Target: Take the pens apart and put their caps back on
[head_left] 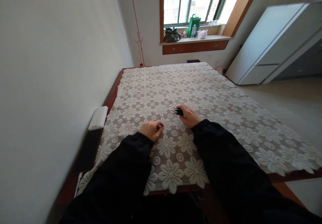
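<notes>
Right hand (pixel 190 116): rests palm down on the lace cloth, fingers curled around a bunch of black pens; the grip is clenched on them.
Black pens (pixel 177 111): a small bundle lying nearly flat, tips sticking out to the left of the right hand's fingers and touching the cloth; the rear ends are hidden under the hand.
Left hand (pixel 152 129): lies on the cloth just to the left of and a little nearer than the right hand, fingers bent inward in a loose fist; whether anything small sits inside that grip I cannot tell.
Sleeves (pixel 221 157): both arms are in black sleeves that run from the bottom edge up to the wrists.
Lace cloth (pixel 213 93): white, with a pattern of large flowers and rings, spread across nearly the whole worktop, its scalloped edge hanging at the near and right sides.
Worktop (pixel 110 98): dark reddish wood, showing as a strip along the left side beside the wall and at the near edge.
White box (pixel 98 117): a flat rounded case on the bare strip at the left, well apart from both hands.
Black slab (pixel 87 150): a dark flat object lying just nearer than the white box, along the wall.
Window sill (pixel 216 38): far behind the worktop, carrying a green bag (pixel 193 24), a dark bag (pixel 171 35), a bottle and a pale plastic bag.
Coat stand (pixel 137 22): pink, in the far corner by the wall.
Cabinet (pixel 271 46): white, at the right side.
</notes>
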Motion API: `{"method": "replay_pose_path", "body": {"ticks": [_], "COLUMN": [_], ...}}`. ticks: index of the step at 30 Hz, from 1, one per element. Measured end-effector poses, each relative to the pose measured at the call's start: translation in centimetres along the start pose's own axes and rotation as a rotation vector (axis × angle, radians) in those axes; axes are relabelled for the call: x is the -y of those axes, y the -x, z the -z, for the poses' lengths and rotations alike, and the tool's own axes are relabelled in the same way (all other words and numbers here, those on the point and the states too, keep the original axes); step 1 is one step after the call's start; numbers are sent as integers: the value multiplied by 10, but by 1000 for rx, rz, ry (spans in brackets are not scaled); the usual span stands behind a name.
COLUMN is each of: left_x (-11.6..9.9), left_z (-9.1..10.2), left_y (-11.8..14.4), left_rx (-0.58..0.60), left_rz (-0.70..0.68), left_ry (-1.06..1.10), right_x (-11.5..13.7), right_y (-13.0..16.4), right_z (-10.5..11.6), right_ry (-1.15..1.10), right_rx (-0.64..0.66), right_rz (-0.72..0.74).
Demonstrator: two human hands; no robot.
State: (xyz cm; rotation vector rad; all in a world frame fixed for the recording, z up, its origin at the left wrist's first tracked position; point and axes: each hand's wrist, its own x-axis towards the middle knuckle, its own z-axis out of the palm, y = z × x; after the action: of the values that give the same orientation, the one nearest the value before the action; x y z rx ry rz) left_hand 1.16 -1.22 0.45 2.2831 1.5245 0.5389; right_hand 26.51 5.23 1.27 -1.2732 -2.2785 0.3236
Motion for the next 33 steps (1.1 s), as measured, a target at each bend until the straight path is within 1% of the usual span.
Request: {"method": "replay_pose_path", "body": {"ticks": [2,4,5,7,8,10,12,15,17,22,24,26,28,30,31,33], "left_x": [-3,-7,-8,-10,-11,-11,-12,-14,-15,-10,-9,-10,-11,-11,-12,-13], "left_z": [1,2,1,0,-1,-4,-7,-10,-11,-9,-8,-7,-7,-7,-6,-5], "left_y": [2,4,4,5,5,4,4,6,8,10,10,10,10,10,10,10], "left_rx": [12,-33,-87,-160,-169,-151,-128,-59,-5,33,46,32,12,4,6,19], "left_rz": [-82,-156,-165,-163,-160,-162,-179,-186,-190,-197,-254,-302,-267,-178,-138,-105], "left_ry": [68,141,167,188,187,173,170,220,267,311,333,368,407,455,481,527], "right_x": [18,38,48,63,69,74,74,71,71,70,68,66,65,64,64,64], "right_y": [6,12,15,20,21,23,25,29,32,35,33,31,29,28,27,27], "right_z": [-5,-12,-16,-25,-28,-35,-39,-44,-45,-44,-44,-43,-43,-43,-43,-42], "right_ry": [-374,-752,-890,-1028,-1045,-988,-898,-768,-706,-661,-668,-686,-704,-723,-739,-787], "right_rx": [-83,-86,-76,-123,-131,-52,27,107,142,161,167,170,165,151,143,135], "right_rz": [27,30,42,61,55,61,103,191,225,266,288,295,291,268,246,188]}}
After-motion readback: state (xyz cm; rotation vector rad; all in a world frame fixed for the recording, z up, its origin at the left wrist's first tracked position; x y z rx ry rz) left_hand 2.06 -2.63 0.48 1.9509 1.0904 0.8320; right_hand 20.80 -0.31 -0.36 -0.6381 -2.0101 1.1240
